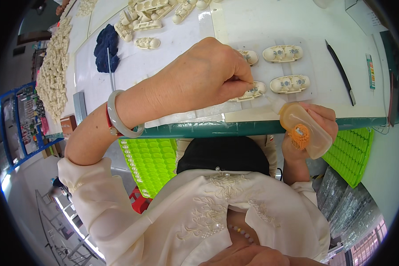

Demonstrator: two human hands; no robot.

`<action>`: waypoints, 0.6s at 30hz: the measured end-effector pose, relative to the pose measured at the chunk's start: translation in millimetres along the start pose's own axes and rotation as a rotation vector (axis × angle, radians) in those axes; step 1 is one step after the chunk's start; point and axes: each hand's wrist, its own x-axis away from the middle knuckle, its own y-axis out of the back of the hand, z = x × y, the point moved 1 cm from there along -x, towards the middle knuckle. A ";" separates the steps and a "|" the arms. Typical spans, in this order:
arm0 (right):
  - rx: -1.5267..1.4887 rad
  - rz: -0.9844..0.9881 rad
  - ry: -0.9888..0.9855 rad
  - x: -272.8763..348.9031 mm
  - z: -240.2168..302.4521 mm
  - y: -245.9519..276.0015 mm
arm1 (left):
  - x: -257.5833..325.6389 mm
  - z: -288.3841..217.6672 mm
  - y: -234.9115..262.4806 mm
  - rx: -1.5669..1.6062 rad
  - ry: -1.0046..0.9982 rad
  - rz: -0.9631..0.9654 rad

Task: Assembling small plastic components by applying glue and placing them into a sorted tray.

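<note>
My left hand (217, 73) reaches in over the white work surface, thumb and forefinger pinched together above a cream oval plastic part (256, 91). Whatever is between those fingertips is hidden or too small to name. A translucent amber squeeze bottle (312, 137) is gripped in my right hand (326, 116), tilted so its pale nozzle points left toward that same part. Something orange and textured (299, 138) wraps a fingertip against the bottle. Similar cream parts, with round clear-grey spots inside, lie close by: one at the upper right (283, 53), another below it (290, 84).
Black tweezers (340, 71) lie to the right. A dark blue cloth (106, 48) with a thin rod sits at left. Cream parts are heaped at the back (148, 15) and far left (54, 75). Green trays (150, 162) stand below the table's green edge (199, 129).
</note>
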 end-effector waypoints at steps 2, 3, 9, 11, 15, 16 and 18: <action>0.002 0.005 -0.001 -0.5 0.8 -0.6 | 0.8 1.0 -0.8 0.013 0.002 -0.008; 0.007 0.019 0.005 -0.6 1.1 -0.5 | 1.1 1.4 -1.1 0.024 0.005 -0.013; 0.079 0.123 0.042 -3.2 1.9 6.5 | -0.3 -0.3 -0.2 0.023 0.005 -0.010; 0.102 0.181 0.061 -2.0 0.7 7.6 | -0.9 -1.4 -0.7 0.003 0.012 -0.007; 0.118 0.125 0.030 -3.1 1.3 14.1 | 0.1 -3.5 -0.6 -0.028 0.037 -0.005; 0.165 0.187 0.023 -6.2 0.5 19.1 | 0.2 -4.6 -0.8 -0.025 0.028 -0.009; 0.146 0.093 0.090 -5.6 -14.2 26.6 | 1.5 -6.7 -0.5 -0.063 0.039 -0.016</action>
